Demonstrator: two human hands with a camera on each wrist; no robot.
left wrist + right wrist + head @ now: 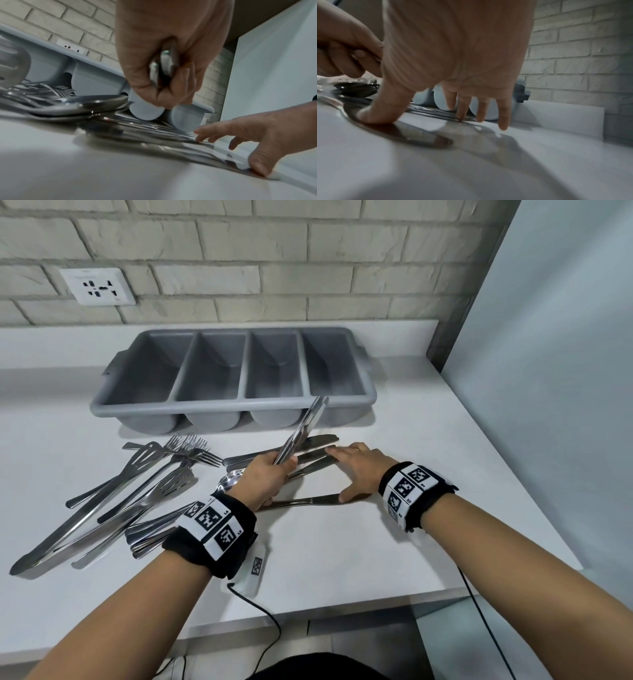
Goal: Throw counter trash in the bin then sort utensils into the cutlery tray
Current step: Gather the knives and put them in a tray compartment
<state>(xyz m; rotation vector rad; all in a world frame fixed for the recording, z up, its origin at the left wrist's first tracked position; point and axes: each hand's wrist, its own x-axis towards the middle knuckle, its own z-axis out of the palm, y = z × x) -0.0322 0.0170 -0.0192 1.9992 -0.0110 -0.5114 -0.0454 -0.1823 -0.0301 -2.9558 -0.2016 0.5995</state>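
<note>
The grey four-compartment cutlery tray [236,402] stands empty at the back of the white counter. My left hand [267,474] grips a bundle of table knives [303,429] by the handles [164,65], blades tilted up towards the tray's front rim. My right hand [356,467] lies spread flat just to the right of it. Its fingertips [462,116] touch several knives [315,441] lying on the counter, and its thumb presses on another knife [308,501] [419,135] nearer me.
A loose pile of forks [191,446], slotted turners [147,453], tongs [68,535] and a spoon [233,477] lies left of my hands. A brick wall with a socket [97,287] stands behind. A pale panel [548,371] bounds the right; the counter's front edge [342,604] is near me.
</note>
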